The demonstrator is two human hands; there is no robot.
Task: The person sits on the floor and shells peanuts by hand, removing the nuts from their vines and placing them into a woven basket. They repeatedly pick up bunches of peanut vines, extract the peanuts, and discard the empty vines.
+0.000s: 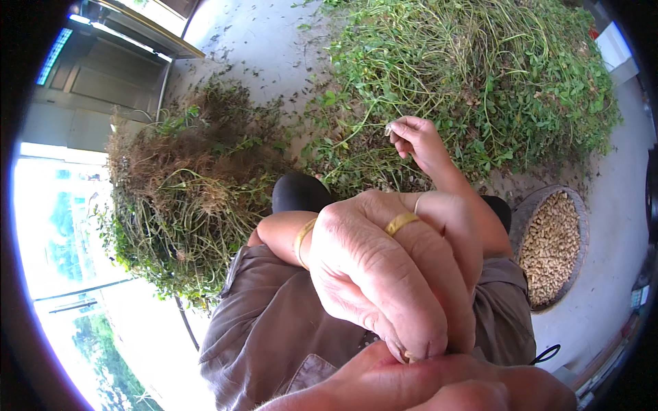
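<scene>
My left hand [390, 257], with a gold ring and a bracelet, is raised close to the camera. Its fingertips pinch a small tan piece [408, 354] at my lips; the fingers hide most of it. Farther out, my right hand [411, 136] is held over the near edge of a big heap of green peanut plants [478, 82]. Between its thumb and fingers is a small pale piece [388, 129], which looks like part of a peanut shell.
To the right, a round basket [583, 241] holds many peanuts in their shells [550, 251]. A second pile of pulled plants with brown roots [190, 190] lies at the left. Loose leaves and soil litter the floor [267, 51]. Wooden furniture [113, 67] stands at upper left.
</scene>
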